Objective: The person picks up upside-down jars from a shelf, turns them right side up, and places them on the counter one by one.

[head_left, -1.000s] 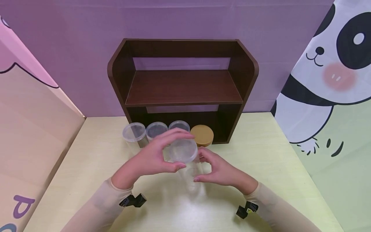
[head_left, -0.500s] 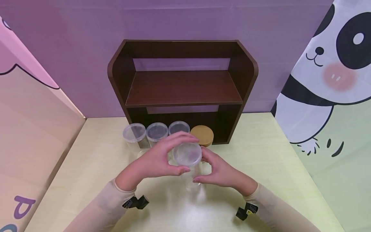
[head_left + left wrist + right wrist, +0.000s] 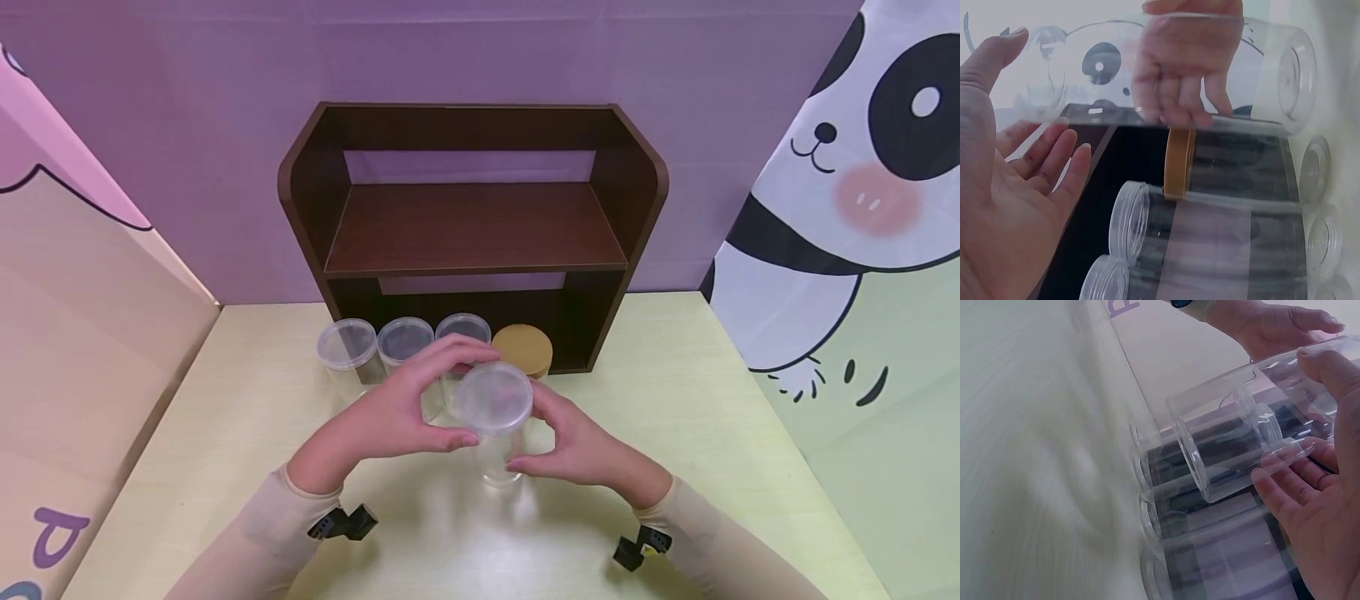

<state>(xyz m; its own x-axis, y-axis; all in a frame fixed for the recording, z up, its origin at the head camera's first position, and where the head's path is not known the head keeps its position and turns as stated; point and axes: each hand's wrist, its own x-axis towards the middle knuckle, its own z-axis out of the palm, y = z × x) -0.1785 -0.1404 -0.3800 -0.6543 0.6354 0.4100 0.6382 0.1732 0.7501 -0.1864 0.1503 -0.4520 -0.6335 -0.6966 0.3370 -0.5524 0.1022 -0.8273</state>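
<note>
My right hand [image 3: 573, 442] grips a clear jar [image 3: 498, 454] by its side, thumb in front and fingers behind. This jar stands roughly upright under a translucent lid [image 3: 495, 398]; whether its base touches the table I cannot tell. My left hand [image 3: 397, 412] is spread in a curve to the left of the lid, thumb and fingers wide apart. In the left wrist view, the fingers of the left hand [image 3: 1016, 187] lie close beside the lid without closing on it. Through the clear jar wall [image 3: 1260, 94], the right hand's fingers show.
Behind the hands, three clear-lidded jars [image 3: 347, 343] and one jar with a tan lid [image 3: 522, 350] form a row. They stand before a dark brown two-tier shelf [image 3: 480, 225] on a pale table [image 3: 720, 467]. A purple cloth [image 3: 480, 50] hangs behind.
The jar has shifted to the right, further into my right hand, and looks more upright. My left hand followed it rightward, then drew back left from the lid.
</note>
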